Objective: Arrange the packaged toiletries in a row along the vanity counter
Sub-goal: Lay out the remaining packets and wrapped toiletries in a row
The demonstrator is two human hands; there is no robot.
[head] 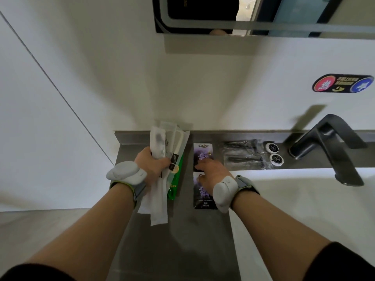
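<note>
My left hand (151, 166) is shut on a bundle of white and green toiletry packets (168, 142), held above the left end of the grey vanity counter (182, 230). A strip of two purple Calie sachets (203, 153) lies flat on the counter, running front to back. My right hand (213, 172) rests on that strip, fingertips pressing where the two sachets meet, with nothing gripped. To the right lie clear bags with black items (243, 156), and beyond them two small round white-and-black packs (274, 153).
A black faucet (332, 147) stands at the right over the white basin (304, 199). A low metal backsplash (233, 133) runs along the wall. A hot-and-cold sticker (343, 83) is on the wall, a mirror above.
</note>
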